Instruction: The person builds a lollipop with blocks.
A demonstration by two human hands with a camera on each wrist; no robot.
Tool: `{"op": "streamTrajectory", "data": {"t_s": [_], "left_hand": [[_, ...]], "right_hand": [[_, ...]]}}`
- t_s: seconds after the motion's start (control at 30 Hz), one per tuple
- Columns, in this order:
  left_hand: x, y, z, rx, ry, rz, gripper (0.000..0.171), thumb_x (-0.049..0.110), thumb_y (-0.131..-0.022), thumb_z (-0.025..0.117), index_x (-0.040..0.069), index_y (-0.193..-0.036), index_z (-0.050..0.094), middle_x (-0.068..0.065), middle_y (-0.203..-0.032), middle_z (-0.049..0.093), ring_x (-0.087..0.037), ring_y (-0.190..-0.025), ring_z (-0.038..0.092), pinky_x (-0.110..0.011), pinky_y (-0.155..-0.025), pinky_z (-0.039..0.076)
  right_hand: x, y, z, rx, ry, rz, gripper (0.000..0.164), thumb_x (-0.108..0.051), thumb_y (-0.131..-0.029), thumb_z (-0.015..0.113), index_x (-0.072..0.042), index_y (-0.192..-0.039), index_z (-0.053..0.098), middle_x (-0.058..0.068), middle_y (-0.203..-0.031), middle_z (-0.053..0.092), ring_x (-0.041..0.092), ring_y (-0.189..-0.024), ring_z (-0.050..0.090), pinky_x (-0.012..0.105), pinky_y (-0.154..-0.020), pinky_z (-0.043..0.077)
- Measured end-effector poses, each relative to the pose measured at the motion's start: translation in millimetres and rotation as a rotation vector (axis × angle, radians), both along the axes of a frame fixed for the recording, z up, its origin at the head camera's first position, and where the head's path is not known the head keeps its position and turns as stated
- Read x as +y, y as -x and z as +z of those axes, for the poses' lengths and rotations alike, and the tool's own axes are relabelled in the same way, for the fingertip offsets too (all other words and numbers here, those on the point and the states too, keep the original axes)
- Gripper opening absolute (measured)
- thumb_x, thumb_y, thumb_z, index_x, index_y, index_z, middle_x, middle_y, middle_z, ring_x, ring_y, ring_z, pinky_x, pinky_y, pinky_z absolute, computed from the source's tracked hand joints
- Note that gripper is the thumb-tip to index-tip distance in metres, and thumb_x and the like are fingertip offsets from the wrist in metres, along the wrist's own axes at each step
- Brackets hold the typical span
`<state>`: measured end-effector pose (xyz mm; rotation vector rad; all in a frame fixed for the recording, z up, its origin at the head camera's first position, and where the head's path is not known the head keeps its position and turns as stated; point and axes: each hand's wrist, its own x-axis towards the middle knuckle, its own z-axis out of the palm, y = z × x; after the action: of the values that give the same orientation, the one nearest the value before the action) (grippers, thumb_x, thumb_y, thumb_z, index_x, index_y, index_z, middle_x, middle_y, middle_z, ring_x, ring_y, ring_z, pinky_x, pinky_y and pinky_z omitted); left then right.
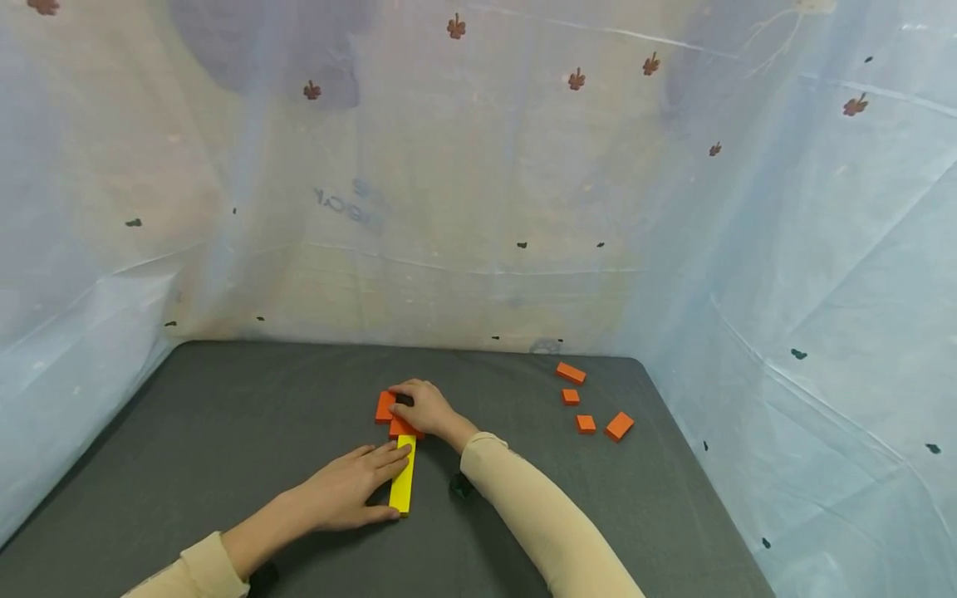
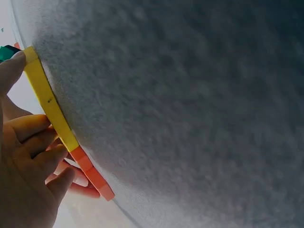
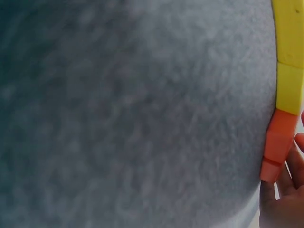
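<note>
A long yellow bar [image 1: 401,490] lies on the grey table, its far end meeting orange blocks [image 1: 399,428]. My left hand [image 1: 347,490] spreads over the bar, fingertips resting across its far half and thumb at its near end. In the left wrist view the thumb touches the end of the yellow bar [image 2: 49,102] and the fingers lie along its side. At the far end my right hand [image 1: 429,409] holds an orange block between thumb and fingers, partly hiding it. Another orange block [image 1: 385,407] sits just left of it. The right wrist view has fingertips against the orange blocks [image 3: 279,137].
Several loose orange blocks [image 1: 586,424] lie on the right side of the dark grey table [image 1: 224,432]. Translucent plastic sheeting [image 1: 463,208] hangs behind the table and along both sides. A small dark device [image 1: 461,486] is under the right forearm.
</note>
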<state>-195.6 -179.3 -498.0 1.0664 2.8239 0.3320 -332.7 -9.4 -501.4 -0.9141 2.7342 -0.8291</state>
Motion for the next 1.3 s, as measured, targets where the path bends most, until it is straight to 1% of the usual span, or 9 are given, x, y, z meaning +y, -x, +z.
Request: {"op": "streamTrajectory", "data": {"t_s": [0.13,0.33,0.5,0.7,0.83,0.97,1.1,1.2,1.3], "left_hand": [[1,0.8,-0.5,0.016,-0.006,-0.005,0.082,0.06,-0.096,0.066,0.006,-0.156,0.049,-0.008,-0.164,0.041,-0.033,-0.152,0.036,-0.06,-0.118,0.035],[0,3.4,0.6,0.016,-0.02,0.015,0.085,0.064,-0.095,0.065,0.008,-0.156,0.05,-0.008,-0.166,0.038,-0.035,-0.153,0.034,-0.063,-0.12,0.03],[0,9.9,3.6,0.023,-0.051,0.072,0.089,0.065,-0.093,0.066,0.007,-0.157,0.046,-0.014,-0.165,0.039,-0.037,-0.152,0.036,-0.066,-0.12,0.027],[-1,24.4,5.0,0.05,-0.039,0.167,0.09,0.064,-0.093,0.068,0.009,-0.16,0.043,-0.013,-0.167,0.036,-0.039,-0.151,0.037,-0.067,-0.12,0.025],[-2,34.3,5.6,0.034,-0.047,0.185,0.091,0.064,-0.094,0.067,0.008,-0.16,0.041,-0.014,-0.169,0.03,-0.042,-0.152,0.033,-0.07,-0.119,0.024],[-3,42.1,4.3,0.014,-0.03,0.178,0.094,0.066,-0.094,0.065,0.008,-0.162,0.038,-0.014,-0.17,0.027,-0.044,-0.153,0.03,-0.071,-0.119,0.022],[-3,46.2,3.6,-0.007,-0.013,0.17,0.097,0.07,-0.093,0.062,0.008,-0.163,0.036,-0.014,-0.17,0.027,-0.045,-0.153,0.03,-0.071,-0.119,0.021],[-2,47.7,3.4,-0.017,-0.007,0.164,0.098,0.071,-0.093,0.062,0.008,-0.163,0.035,-0.014,-0.17,0.027,-0.045,-0.153,0.03,-0.071,-0.119,0.021],[-1,49.8,1.9,-0.023,0.003,0.151,0.099,0.073,-0.093,0.06,0.007,-0.163,0.035,-0.015,-0.171,0.026,-0.044,-0.153,0.03,-0.071,-0.12,0.02]], "right_hand": [[8,-1.2,5.7,-0.004,0.002,0.033,0.046,-0.027,-0.107,0.061,-0.012,-0.151,0.057,0.008,-0.149,0.058,0.027,-0.139,0.052,0.042,-0.116,0.043],[28,-6.3,19.9,-0.009,0.067,0.054,0.047,-0.026,-0.108,0.059,-0.012,-0.153,0.055,0.009,-0.152,0.054,0.028,-0.142,0.05,0.045,-0.116,0.043],[54,-11.8,29.2,-0.002,0.118,0.028,0.048,-0.026,-0.108,0.06,-0.016,-0.154,0.053,0.007,-0.156,0.05,0.027,-0.143,0.048,0.047,-0.115,0.043],[99,-18.0,38.4,0.031,0.162,-0.018,0.049,-0.025,-0.107,0.061,-0.017,-0.155,0.052,0.008,-0.157,0.048,0.03,-0.145,0.045,0.053,-0.115,0.042],[141,-21.9,41.2,0.092,0.158,-0.078,0.05,-0.023,-0.105,0.064,-0.014,-0.153,0.054,0.011,-0.155,0.05,0.033,-0.143,0.048,0.055,-0.113,0.044],[187,-25.4,38.7,0.134,0.146,-0.193,0.05,-0.02,-0.104,0.067,-0.013,-0.152,0.055,0.012,-0.154,0.051,0.036,-0.141,0.049,0.058,-0.111,0.044],[233,-28.1,34.2,0.143,0.134,-0.304,0.051,-0.018,-0.103,0.068,-0.01,-0.151,0.055,0.015,-0.154,0.051,0.039,-0.135,0.054,0.06,-0.107,0.047],[267,-30.4,31.6,0.138,0.112,-0.374,0.052,-0.018,-0.104,0.066,-0.007,-0.152,0.053,0.019,-0.155,0.049,0.043,-0.135,0.053,0.062,-0.106,0.046],[298,-32.1,26.8,0.136,0.086,-0.435,0.053,-0.019,-0.104,0.065,-0.004,-0.153,0.051,0.023,-0.155,0.046,0.047,-0.141,0.045,0.066,-0.109,0.042]]}}
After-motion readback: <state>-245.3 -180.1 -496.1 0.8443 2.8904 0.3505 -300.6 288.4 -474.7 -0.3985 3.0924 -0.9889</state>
